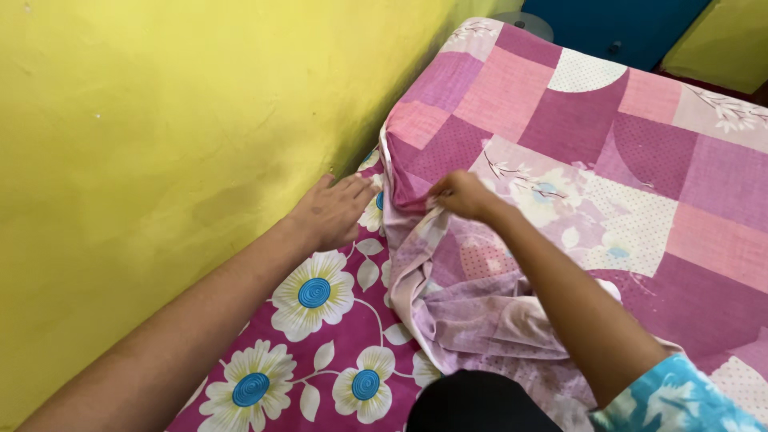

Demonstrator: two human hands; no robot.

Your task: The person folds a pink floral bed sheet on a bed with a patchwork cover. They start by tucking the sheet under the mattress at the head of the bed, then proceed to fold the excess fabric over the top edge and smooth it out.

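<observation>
Here, the yellow wall (136, 160) fills everything from nine to twelve o'clock, and the bed (336, 360) runs along it toward one o'clock, where a blue cabinet (616, 28) stands. The pink patchwork sheet (608, 144) lies flat over the far part of the bed, from twelve round to four o'clock, but near six o'clock it is bunched and turned back, leaving the magenta flowered mattress cover (320, 320) bare at seven o'clock; so the far end looks covered and the near corner by the wall not yet. The left hand (332, 210), at the centre, lies released, fingers flat on the flowered cover beside the wall. Just toward three o'clock, the right hand (462, 194) is clenched on a pinched fold of the sheet's edge.
</observation>
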